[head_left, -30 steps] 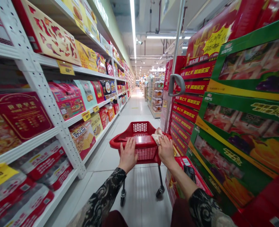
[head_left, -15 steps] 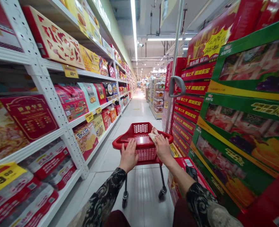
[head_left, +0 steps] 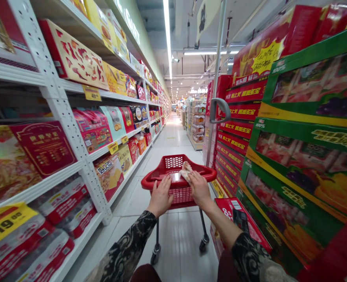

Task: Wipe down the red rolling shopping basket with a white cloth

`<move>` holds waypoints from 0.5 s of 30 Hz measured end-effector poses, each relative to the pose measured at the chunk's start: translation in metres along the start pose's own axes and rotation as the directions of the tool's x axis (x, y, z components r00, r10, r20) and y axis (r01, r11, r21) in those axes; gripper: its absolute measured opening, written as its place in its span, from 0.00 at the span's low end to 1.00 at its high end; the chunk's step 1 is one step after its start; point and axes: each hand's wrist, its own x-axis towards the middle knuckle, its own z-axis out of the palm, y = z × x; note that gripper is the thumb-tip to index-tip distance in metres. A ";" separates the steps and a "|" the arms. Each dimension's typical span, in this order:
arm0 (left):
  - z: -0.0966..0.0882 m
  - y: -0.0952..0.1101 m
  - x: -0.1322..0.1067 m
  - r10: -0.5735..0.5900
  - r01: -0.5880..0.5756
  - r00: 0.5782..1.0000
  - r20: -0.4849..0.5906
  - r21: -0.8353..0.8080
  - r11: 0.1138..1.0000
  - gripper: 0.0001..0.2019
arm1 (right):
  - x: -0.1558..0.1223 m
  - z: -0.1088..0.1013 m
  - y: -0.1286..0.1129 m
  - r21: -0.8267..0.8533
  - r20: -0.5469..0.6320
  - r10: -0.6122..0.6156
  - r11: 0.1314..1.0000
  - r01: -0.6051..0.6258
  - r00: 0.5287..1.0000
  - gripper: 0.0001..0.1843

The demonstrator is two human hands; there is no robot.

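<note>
A small red shopping cart (head_left: pixel 176 196) with a mesh basket stands right before me on the aisle floor. My left hand (head_left: pixel 160 196) rests on the left part of its near rim, fingers stretched out and lying flat, nothing held. Under the fingers of my right hand (head_left: pixel 199 188) is a crumpled, pale cloth (head_left: pixel 186 172), pressed against the red top surface right of the middle. The palm and thumb side of that hand are partly hidden. Two of the cart's wheels show below, near my knees.
White shelving (head_left: pixel 54 94) with boxed foods runs along the left. On the right rise stacked green boxes (head_left: pixel 302 137) and red cartons (head_left: pixel 235 127), beside a metal pole with a grey handle (head_left: pixel 220 110). A dark device (head_left: pixel 240 220) lies on a red box near my right forearm.
My right hand and the cloth have slid a little to the left along the cart's top. The left hand stays on the rim. The view has shifted slightly.
</note>
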 end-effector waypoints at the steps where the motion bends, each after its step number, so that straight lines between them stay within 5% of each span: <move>1: 0.000 0.000 0.000 -0.001 0.001 1.000 0.004 -0.010 1.000 0.29 | 0.001 -0.005 0.002 0.064 -0.031 0.048 0.997 -0.046 0.998 0.20; 4: 0.001 0.005 0.001 -0.018 0.017 0.999 -0.029 -0.052 0.999 0.28 | 0.006 -0.008 -0.005 0.377 -0.096 0.259 0.903 -0.205 0.961 0.19; 8: -0.004 0.023 0.009 0.075 -0.086 0.991 -0.108 -0.101 0.991 0.28 | 0.011 0.009 -0.025 0.845 0.071 0.539 0.415 -0.338 0.839 0.26; 11: -0.010 0.033 0.018 0.143 -0.147 0.989 -0.047 -0.100 0.984 0.29 | 0.011 0.020 -0.032 0.899 0.285 0.520 0.147 -0.413 0.806 0.24; 13: -0.012 0.034 0.025 0.148 -0.148 0.989 -0.008 -0.074 0.986 0.31 | 0.009 0.020 -0.030 0.869 0.353 0.422 0.181 -0.460 0.835 0.22; 15: -0.012 0.031 0.031 0.169 -0.168 0.985 0.014 -0.047 0.985 0.30 | 0.008 0.013 -0.025 0.807 0.293 0.360 0.403 -0.431 0.886 0.19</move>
